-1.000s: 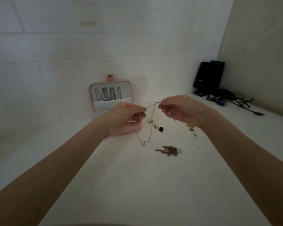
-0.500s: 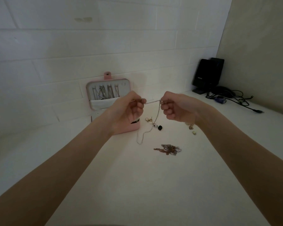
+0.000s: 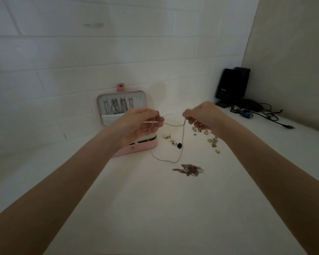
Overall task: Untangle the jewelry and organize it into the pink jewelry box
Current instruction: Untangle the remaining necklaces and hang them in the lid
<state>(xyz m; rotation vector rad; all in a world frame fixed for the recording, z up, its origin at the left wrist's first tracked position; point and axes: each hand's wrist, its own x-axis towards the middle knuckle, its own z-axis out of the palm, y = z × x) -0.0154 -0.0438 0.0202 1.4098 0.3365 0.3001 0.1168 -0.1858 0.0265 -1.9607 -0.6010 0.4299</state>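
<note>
Both hands, left hand [image 3: 140, 124] and right hand [image 3: 204, 115], pinch a thin silver chain [image 3: 181, 144] above the white tabletop [image 3: 155, 208]; white brick wall [image 3: 118, 52] beyond, open pink jewelry box [image 3: 136, 149] under the left.

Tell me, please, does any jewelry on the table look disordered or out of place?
Yes. A tangled clump of chains lies loose on the table, near the silver chain that both hands hold. Small earrings lie scattered outside the pink jewelry box.

both hands [image 3: 138, 124] pinching chain [image 3: 182, 142], apparently taut
</note>
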